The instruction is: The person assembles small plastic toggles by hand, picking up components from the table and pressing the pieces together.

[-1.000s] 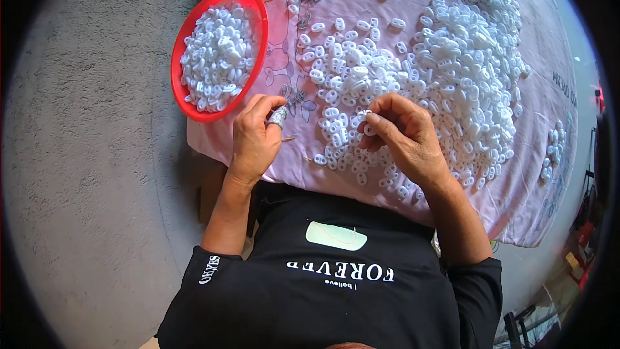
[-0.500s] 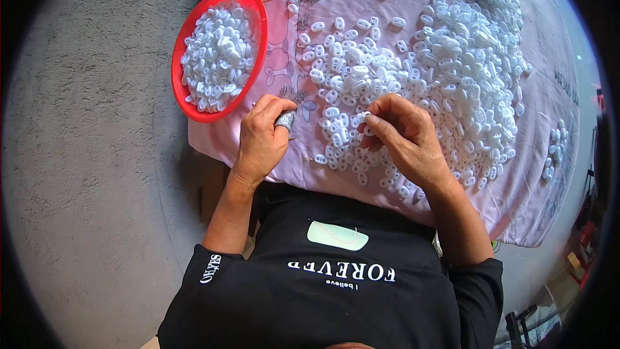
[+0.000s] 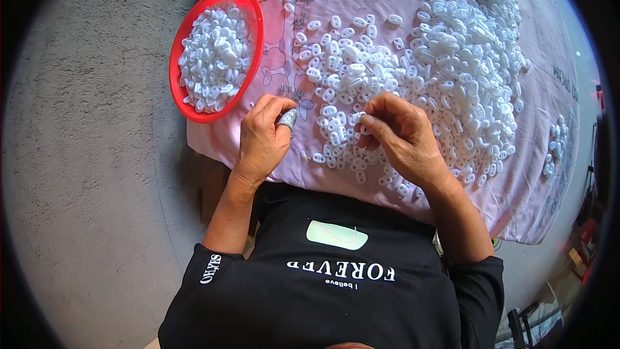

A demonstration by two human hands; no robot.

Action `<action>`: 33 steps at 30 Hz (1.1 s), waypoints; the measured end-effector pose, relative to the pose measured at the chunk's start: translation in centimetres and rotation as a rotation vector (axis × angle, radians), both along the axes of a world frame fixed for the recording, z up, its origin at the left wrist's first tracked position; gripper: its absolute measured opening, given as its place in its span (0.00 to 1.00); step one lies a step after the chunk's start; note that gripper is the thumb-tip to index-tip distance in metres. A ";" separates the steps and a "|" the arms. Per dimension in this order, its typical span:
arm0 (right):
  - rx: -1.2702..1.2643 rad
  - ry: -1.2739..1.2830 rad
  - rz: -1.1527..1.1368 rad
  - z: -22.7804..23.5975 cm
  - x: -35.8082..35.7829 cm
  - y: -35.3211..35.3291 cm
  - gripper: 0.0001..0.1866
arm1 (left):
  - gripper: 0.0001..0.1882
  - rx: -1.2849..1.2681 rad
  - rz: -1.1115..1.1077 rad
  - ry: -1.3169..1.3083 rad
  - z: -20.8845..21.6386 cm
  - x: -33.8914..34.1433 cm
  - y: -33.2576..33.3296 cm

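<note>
My right hand [image 3: 403, 136] is closed in a pinch on a small white plastic piece [image 3: 362, 117], just above a loose heap of the same pieces. These white oval pieces [image 3: 371, 68] mostly show two holes each. My left hand [image 3: 263, 130] is closed over the pink cloth, between the heap and a red basin [image 3: 259, 42]. A grey wrapping [image 3: 288, 118] covers its thumb. What its curled fingers hold, if anything, is hidden. The basin, at the left edge of the table, is full of white pieces [image 3: 216, 55].
A pink patterned cloth [image 3: 294, 161] covers the table. The biggest pile of pieces [image 3: 468, 64] spreads across its right side to the far edge. A small separate group [image 3: 557, 142] lies near the right edge. Grey concrete floor [image 3: 90, 123] stretches along the left.
Both hands stay in almost the same place, with the right hand still pinching at the heap. The view has shifted slightly.
</note>
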State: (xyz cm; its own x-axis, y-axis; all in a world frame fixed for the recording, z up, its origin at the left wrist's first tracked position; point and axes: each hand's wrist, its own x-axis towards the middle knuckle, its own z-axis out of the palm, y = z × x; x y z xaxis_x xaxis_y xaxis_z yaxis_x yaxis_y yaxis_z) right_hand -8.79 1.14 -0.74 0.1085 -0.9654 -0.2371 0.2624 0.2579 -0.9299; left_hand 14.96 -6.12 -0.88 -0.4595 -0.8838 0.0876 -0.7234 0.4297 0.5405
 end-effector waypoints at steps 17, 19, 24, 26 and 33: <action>-0.036 0.036 0.015 -0.2 0.1 0.1 0.04 | 0.10 -0.144 -0.049 -0.114 -0.5 -0.5 0.3; -0.033 0.011 0.031 -0.3 0.1 0.1 0.04 | 0.11 -0.124 -0.069 -0.099 0.3 -0.8 0.3; -0.011 0.019 0.057 -0.2 0.2 0.2 0.05 | 0.14 0.213 -0.062 0.150 2.5 -2.4 1.3; 0.019 0.011 0.078 -0.1 0.2 0.2 0.05 | 0.17 0.360 -0.084 0.297 3.6 -3.5 1.7; -0.027 0.030 0.121 -0.1 0.1 0.3 0.05 | 0.20 0.227 -0.321 0.299 4.1 -4.6 1.1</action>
State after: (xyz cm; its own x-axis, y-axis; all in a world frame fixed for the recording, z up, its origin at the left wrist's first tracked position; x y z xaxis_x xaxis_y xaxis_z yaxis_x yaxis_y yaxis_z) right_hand -8.74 1.48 -0.88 0.2178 -0.9518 -0.2161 0.2033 0.2608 -0.9437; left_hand 10.40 -5.03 3.25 -0.6957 -0.7141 0.0783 -0.3730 0.4523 0.8101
